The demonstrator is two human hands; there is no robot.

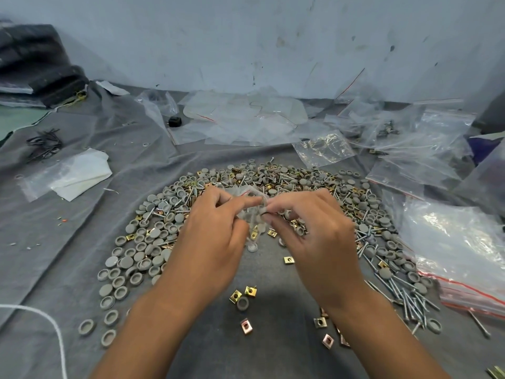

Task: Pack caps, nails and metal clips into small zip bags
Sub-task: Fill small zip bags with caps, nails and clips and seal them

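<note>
Both hands pinched one small clear plastic zip bag (252,212) between them: left hand (210,228) on its left edge, right hand (314,231) on its right. Bag held just above the grey cloth-covered counter (82,242). Round grey plastic caps (142,247), silver nails (404,294) and brass-coloured square metal clips (243,294) lay around and beyond the hands. Empty clear bags (246,119) were further back.

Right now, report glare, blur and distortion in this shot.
Head view: glare streaks the clear bags at right; the small zip bag between the left hand and right hand is smeared by motion blur; wide-angle bending curves the cloth edges; a soft shadow lies between the forearms.
</note>
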